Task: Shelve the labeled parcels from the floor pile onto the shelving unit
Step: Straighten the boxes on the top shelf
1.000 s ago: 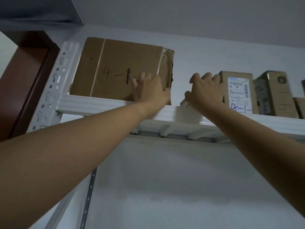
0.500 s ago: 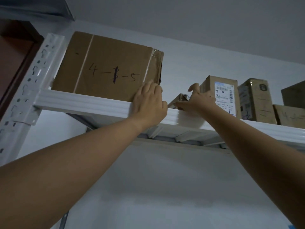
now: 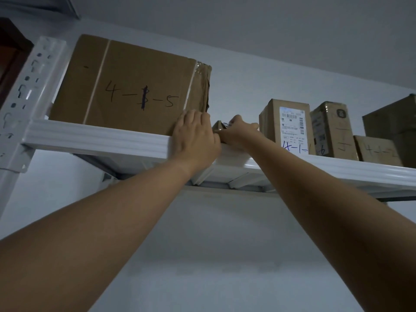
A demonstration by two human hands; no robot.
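A large cardboard parcel [image 3: 135, 86] marked "4-1-5" stands at the left end of the white top shelf [image 3: 90, 136]. My left hand [image 3: 195, 136] lies with straight fingers against its lower right corner and the shelf's front beam. Just to the right, a small brown parcel [image 3: 218, 126] lies low on the shelf, mostly hidden. My right hand [image 3: 240, 131] reaches over the beam and grips it, fingers curled on its right side. Both arms stretch upward.
Right of my hands stand a taller parcel with a white shipping label [image 3: 286, 122], a taped box [image 3: 333, 129], a low box [image 3: 376, 147] and a bigger one [image 3: 391, 118]. The perforated white post [image 3: 29, 86] rises at left, beside a dark wooden frame [image 3: 9, 55].
My left hand slid down and right from the big parcel's face to its lower corner. My right hand dropped from beside the labelled parcel onto the small parcel and moved left.
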